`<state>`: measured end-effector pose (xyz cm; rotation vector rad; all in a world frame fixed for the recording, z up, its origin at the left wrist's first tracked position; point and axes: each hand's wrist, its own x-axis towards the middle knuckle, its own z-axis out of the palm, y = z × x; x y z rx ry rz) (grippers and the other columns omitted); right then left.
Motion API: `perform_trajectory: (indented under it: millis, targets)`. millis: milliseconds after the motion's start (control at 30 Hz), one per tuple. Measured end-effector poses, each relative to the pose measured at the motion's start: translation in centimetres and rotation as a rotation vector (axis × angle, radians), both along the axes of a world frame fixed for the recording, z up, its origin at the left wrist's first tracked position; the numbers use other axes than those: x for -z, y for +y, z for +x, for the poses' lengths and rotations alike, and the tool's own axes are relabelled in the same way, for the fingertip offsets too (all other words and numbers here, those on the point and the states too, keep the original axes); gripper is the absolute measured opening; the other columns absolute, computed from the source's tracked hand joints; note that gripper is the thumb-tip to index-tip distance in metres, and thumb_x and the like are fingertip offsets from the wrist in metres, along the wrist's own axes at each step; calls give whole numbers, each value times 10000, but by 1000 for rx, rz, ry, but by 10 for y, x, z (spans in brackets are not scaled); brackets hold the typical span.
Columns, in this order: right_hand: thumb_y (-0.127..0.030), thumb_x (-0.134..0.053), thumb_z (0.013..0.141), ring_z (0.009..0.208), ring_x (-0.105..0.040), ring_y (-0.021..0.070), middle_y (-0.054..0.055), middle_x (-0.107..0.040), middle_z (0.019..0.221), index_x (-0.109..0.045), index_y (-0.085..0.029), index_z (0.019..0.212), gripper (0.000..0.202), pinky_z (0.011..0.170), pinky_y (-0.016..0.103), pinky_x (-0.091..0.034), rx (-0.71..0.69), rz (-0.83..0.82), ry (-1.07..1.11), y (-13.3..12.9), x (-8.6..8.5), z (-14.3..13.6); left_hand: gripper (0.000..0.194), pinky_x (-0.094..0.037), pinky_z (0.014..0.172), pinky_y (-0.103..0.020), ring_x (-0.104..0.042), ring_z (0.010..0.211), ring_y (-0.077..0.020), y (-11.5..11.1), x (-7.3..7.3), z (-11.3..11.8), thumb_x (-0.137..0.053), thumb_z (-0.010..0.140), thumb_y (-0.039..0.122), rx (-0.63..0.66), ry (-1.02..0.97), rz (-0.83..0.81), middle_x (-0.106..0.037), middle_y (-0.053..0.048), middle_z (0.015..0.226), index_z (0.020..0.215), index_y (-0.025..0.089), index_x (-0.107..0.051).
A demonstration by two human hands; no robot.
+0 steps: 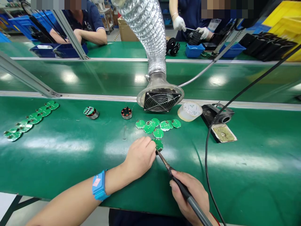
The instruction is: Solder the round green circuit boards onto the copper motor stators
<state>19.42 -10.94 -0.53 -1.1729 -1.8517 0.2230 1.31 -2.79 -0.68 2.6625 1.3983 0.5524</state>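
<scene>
My right hand [191, 194] grips a soldering iron [181, 185] like a pen, its metal tip pointing up and left. The tip meets the lower edge of a round green circuit board [158, 144], by a small dark part. At that board's left side, my left hand [141, 155] has its fingers closed on the edge; the fingertips are partly hidden. A blue wrist strap [99, 185] is around my left wrist. Just beyond lie several more round green boards [158, 133], some overlapping.
A fume extractor [162, 97] hangs beyond the boards. Behind them are a tape roll [190, 111] and an iron stand [217, 121] with a sponge. A black cable [207, 150] crosses at right. Motor parts [126, 113] and a board row [34, 118] lie left. Two people work across the bench.
</scene>
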Motion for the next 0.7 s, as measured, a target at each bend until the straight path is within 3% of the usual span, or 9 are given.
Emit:
perform_trajectory:
  millis: [500,600,700]
  targets:
    - [-203,-531,948,557,-721,204,10,-750,727,-612,-247,1144,217,536,316,-622,-4,-42,26,-7,5,1,238,-378,621,-313,-495,676,-190,1,1,1,-425,931,134,-1,2,62,-532,-24,715,727,201,-528]
    - [-218,-560,942,584,-716,207,7,-733,723,-619,-244,1144,212,596,344,-624,81,-71,75,-8,0,10,241,-387,619,-312,-497,674,-189,1,2,0,-420,926,134,-5,21,65,-535,-22,713,725,203,-532]
    - [-253,-579,939,632,-710,206,28,-732,792,-642,-256,1111,184,607,335,-610,188,-90,60,9,-13,25,239,-389,603,-308,-494,659,-184,1,2,1,-427,914,127,-2,25,92,-533,-20,702,713,203,-532]
